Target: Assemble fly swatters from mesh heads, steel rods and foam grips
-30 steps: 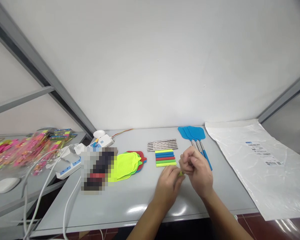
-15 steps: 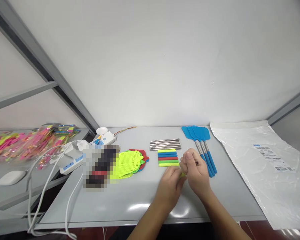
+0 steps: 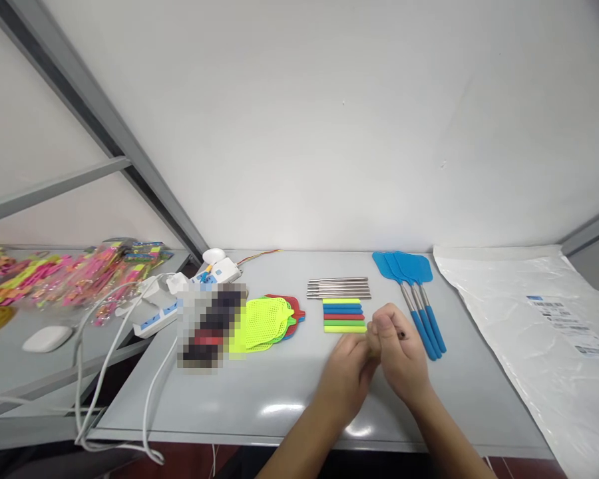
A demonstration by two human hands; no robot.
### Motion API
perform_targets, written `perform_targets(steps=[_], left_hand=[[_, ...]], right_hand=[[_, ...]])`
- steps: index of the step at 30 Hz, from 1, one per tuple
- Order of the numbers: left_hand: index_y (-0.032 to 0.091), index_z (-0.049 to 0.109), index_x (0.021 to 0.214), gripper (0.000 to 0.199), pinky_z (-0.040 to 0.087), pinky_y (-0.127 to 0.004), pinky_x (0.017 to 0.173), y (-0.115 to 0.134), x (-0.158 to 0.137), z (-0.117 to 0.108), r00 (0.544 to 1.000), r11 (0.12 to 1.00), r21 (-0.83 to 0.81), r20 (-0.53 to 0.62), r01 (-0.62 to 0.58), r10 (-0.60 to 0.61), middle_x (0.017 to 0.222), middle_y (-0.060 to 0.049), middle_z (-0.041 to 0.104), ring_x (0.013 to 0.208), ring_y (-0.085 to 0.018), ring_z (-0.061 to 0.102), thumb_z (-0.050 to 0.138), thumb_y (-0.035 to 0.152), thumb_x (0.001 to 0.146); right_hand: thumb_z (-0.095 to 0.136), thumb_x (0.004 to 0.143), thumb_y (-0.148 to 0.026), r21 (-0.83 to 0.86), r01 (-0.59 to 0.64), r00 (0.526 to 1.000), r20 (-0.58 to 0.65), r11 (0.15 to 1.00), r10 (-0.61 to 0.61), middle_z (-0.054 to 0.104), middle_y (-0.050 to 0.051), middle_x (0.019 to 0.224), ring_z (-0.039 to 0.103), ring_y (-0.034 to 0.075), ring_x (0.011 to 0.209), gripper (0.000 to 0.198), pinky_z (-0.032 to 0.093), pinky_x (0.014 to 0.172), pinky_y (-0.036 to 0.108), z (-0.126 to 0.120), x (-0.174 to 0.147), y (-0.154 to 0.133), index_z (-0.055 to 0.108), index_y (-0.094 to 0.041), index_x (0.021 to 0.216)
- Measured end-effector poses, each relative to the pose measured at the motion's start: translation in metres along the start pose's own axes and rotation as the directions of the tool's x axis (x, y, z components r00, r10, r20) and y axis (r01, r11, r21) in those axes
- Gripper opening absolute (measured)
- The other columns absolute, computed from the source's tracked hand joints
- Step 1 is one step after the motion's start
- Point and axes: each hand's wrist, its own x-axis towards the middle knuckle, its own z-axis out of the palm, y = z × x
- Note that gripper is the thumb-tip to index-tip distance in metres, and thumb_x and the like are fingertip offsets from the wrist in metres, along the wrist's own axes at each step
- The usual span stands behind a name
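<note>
My two hands meet above the front middle of the table. My right hand (image 3: 402, 359) is closed in a fist round a thin metal tube (image 3: 402, 334), whose dark end pokes out by the thumb. My left hand (image 3: 347, 372) is closed against it, its fingers wrapped round something now hidden; a moment ago yellow-green showed there, like a handle grip. Just beyond lie several coloured handle grips (image 3: 343, 317) in a stack of rows. Behind them are several metal tubes (image 3: 338, 288), laid parallel. Several mesh fly swatter heads (image 3: 267, 324), yellow-green on top, overlap to the left.
Blue fly swatters (image 3: 419, 309) with metal shafts lie right of my hands. A white plastic mailer (image 3: 519, 332) covers the table's right side. Left are a pixelated dark object (image 3: 212, 329), power strips (image 3: 157, 319) and loose white cables (image 3: 150, 392). Pink and yellow packets (image 3: 87, 273) lie on another table.
My hands have pressed closer together, and the yellow-green piece between them is no longer visible. The tube's end shows more clearly at my right fist. The whole view has shifted slightly.
</note>
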Motion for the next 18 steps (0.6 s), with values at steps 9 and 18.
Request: perform_targets(steps=[9,18], left_hand=[[0.02,0.058,0.107,0.017,0.042,-0.034,0.086,0.006,-0.003,-0.001,1.0,0.998,0.069,0.005,0.015,-0.015,0.105,-0.006,0.06,0.098,-0.02,0.052,0.048,0.02,0.093],[0.019,0.052,0.09,0.018,0.036,-0.031,0.067,0.009,-0.029,-0.016,0.995,0.967,0.254,-0.103,0.031,-0.005,0.081,-0.004,0.058,0.074,-0.018,0.049,0.041,0.033,0.095]], right_hand=[[0.048,0.095,-0.042,0.177,-0.033,0.998,0.056,0.984,0.024,0.03,-0.009,0.051,0.027,0.008,0.046,0.031,0.022,0.045,0.023,-0.009,0.012,-0.007,0.045,-0.021,0.072],[0.046,0.096,-0.039,0.455,0.031,0.957,-0.271,0.89,0.106,0.018,-0.01,0.049,0.01,0.007,0.041,0.029,0.022,0.039,0.023,-0.002,0.021,-0.063,0.043,-0.022,0.072]])
